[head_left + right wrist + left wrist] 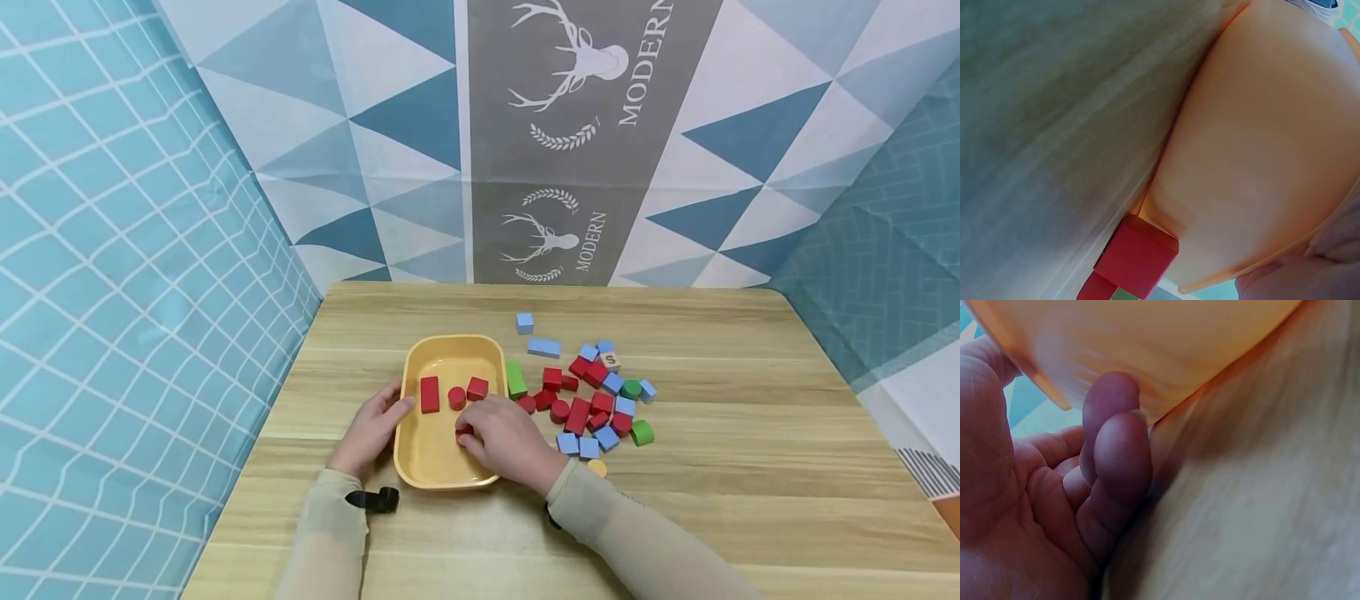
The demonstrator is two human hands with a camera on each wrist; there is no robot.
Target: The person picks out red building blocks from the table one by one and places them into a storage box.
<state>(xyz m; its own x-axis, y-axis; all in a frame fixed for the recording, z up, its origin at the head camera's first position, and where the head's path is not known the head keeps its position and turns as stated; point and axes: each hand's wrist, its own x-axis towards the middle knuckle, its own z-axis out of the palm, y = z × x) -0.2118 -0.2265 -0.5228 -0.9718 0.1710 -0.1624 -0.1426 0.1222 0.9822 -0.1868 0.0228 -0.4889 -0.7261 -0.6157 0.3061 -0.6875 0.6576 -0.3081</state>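
A yellow plastic tray (pixel 442 475) sits on the wooden table. Inside it are a red rectangular block (pixel 429 395), a red cylinder (pixel 457 398) and a red cube (pixel 477 388). My left hand (pixel 372 427) holds the tray's left side, thumb over the rim; in the left wrist view its fingertips (pixel 1122 450) are against or close to the outer wall. Reaching over the right rim, my right hand (pixel 510 442) pinches a small red block (pixel 463 432) low inside the tray. That block's shape is partly hidden by the fingers.
Right of the tray lies a loose pile of red blocks (pixel 577 415), blue blocks (pixel 588 448) and a few green ones. A long green block (pixel 516 379) is close against the tray's right side. Farther back are a blue cube (pixel 525 323) and a blue bar (pixel 543 347).
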